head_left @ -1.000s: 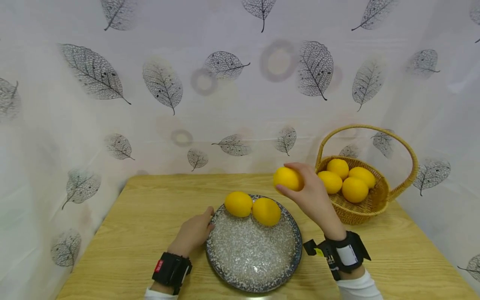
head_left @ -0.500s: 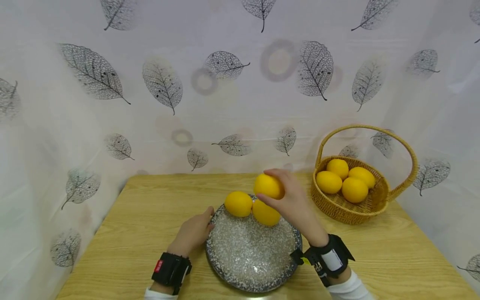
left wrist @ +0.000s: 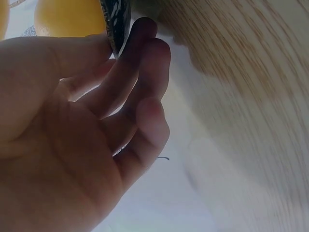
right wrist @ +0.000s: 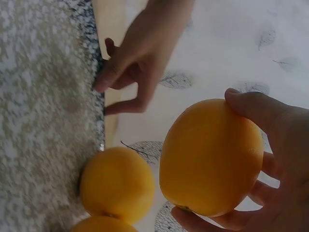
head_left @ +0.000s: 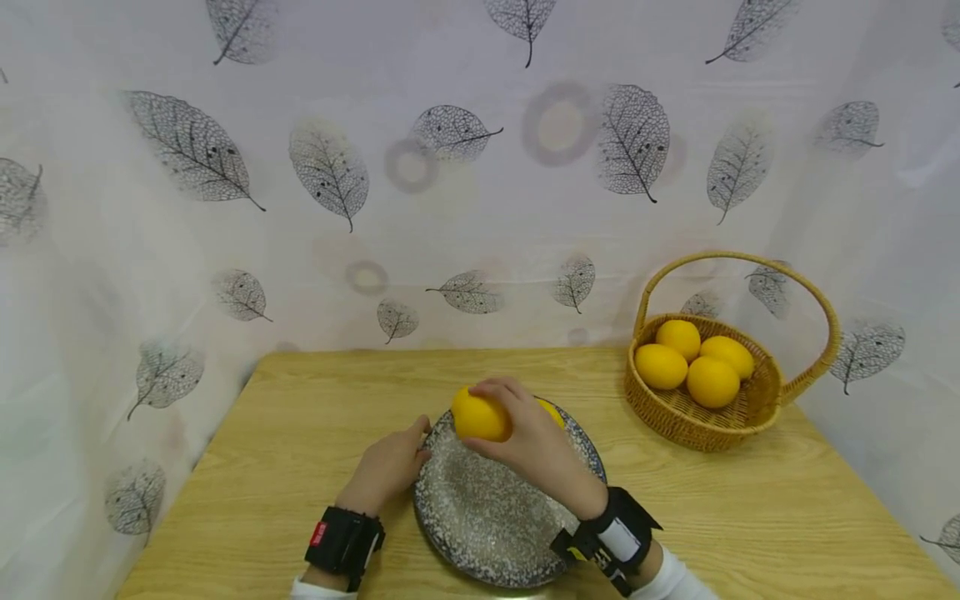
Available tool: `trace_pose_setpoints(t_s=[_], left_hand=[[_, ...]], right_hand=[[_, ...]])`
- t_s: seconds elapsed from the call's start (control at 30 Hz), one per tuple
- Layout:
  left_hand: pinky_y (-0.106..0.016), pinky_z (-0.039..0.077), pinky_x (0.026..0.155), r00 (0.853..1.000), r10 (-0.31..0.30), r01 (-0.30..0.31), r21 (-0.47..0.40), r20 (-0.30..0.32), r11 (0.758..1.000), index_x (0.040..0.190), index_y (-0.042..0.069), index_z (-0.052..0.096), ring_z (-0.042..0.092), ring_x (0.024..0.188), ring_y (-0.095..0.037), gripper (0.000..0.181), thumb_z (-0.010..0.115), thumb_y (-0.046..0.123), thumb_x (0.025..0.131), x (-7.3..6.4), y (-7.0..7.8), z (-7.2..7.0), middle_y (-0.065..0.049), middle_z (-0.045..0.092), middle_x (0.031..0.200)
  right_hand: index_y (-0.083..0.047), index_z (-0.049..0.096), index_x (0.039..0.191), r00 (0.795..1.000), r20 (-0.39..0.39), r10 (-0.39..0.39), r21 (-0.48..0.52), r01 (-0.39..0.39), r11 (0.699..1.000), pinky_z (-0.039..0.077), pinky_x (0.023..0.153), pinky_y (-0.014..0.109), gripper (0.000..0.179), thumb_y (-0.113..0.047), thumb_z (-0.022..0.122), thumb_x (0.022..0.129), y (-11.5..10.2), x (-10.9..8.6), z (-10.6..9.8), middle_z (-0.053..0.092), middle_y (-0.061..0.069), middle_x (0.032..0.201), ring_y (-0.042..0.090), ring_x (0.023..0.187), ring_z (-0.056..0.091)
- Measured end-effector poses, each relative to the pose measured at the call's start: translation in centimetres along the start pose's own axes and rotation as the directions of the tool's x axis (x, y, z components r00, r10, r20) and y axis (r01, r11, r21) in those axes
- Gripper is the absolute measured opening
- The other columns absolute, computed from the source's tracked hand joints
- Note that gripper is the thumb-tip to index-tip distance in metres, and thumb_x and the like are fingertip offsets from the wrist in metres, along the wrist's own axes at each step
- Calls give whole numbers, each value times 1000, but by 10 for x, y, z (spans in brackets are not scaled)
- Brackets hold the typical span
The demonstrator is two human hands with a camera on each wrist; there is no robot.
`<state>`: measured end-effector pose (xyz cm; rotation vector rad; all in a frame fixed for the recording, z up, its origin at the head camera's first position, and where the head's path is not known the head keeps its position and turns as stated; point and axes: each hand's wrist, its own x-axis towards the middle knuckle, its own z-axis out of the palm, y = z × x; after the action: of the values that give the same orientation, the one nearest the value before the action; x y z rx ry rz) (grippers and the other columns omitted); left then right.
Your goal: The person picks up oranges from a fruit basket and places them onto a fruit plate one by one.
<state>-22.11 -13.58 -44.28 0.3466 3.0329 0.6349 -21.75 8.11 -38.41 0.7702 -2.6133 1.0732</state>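
My right hand [head_left: 536, 450] holds a yellow-orange oval fruit [head_left: 480, 414] above the far left part of a speckled grey plate [head_left: 495, 525] with a dark rim. In the right wrist view, the thumb and fingers grip this fruit [right wrist: 210, 159] from opposite sides. Two similar fruits sit on the plate; one [right wrist: 117, 183] shows beyond the held one in that view, and the other [head_left: 552, 412] is mostly covered by my right hand in the head view. My left hand [head_left: 386, 467] holds the plate's left rim [left wrist: 116, 24], thumb on one side and fingers on the other.
A wicker basket [head_left: 675, 425] with a tall arched handle stands at the right of the wooden table [head_left: 300, 433], holding several more yellow-orange fruits [head_left: 712, 382]. A leaf-patterned curtain [head_left: 450, 217] hangs behind the table.
My right hand has carried the fruit leftward and lower, from beside the basket to over the plate's far left part. The left hand stays on the plate rim.
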Motion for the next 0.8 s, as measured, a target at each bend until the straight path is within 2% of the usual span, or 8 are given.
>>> trace_pose_setpoints(t_s=[0.1, 0.27, 0.57, 0.67, 0.8], left_hand=[[-40, 53, 63, 1000, 1, -1, 8, 0, 1000, 121, 8, 55, 64, 74, -20, 33, 65, 17, 91, 1, 0, 0, -14, 75, 96], [-40, 54, 64, 1000, 9, -9, 10, -3, 1000, 122, 7, 54, 64, 74, -19, 34, 64, 17, 91, 0, -1, 0, -13, 75, 106], [-43, 56, 68, 1000, 18, -18, 9, -3, 1000, 124, 5, 54, 67, 79, -24, 33, 60, 16, 94, -1, -2, 1, -14, 73, 112], [-42, 56, 66, 1000, 23, -23, 10, -3, 1000, 121, 6, 55, 67, 77, -23, 30, 60, 16, 94, -1, -2, 0, -14, 74, 110], [-41, 53, 60, 1000, 30, -30, 1, 2, 1000, 117, 7, 54, 64, 70, -21, 25, 59, 15, 94, 0, -3, -1, -15, 75, 99]], right_hand=[[-23, 58, 130, 999, 44, -2, 12, 1, 1000, 57, 88, 43, 60, -36, 79, 76, 2, -2, 10, 55, 3, 135, 22, 114, 58], [-20, 58, 130, 993, 118, -27, -5, 27, 1000, 56, 90, 41, 60, -37, 78, 77, 7, -2, 26, 57, 2, 133, 19, 113, 59], [-21, 59, 130, 984, 165, -70, -102, 88, 991, 52, 100, 40, 61, -39, 78, 76, 12, -6, 45, 58, 0, 135, 17, 122, 54], [-21, 59, 130, 980, 178, -91, -112, 112, 987, 51, 102, 39, 60, -38, 79, 75, 13, -7, 48, 58, 0, 135, 16, 123, 53], [-19, 59, 130, 971, 213, -105, -105, 130, 986, 49, 104, 40, 62, -36, 80, 75, 15, -9, 52, 57, 1, 137, 16, 126, 50]])
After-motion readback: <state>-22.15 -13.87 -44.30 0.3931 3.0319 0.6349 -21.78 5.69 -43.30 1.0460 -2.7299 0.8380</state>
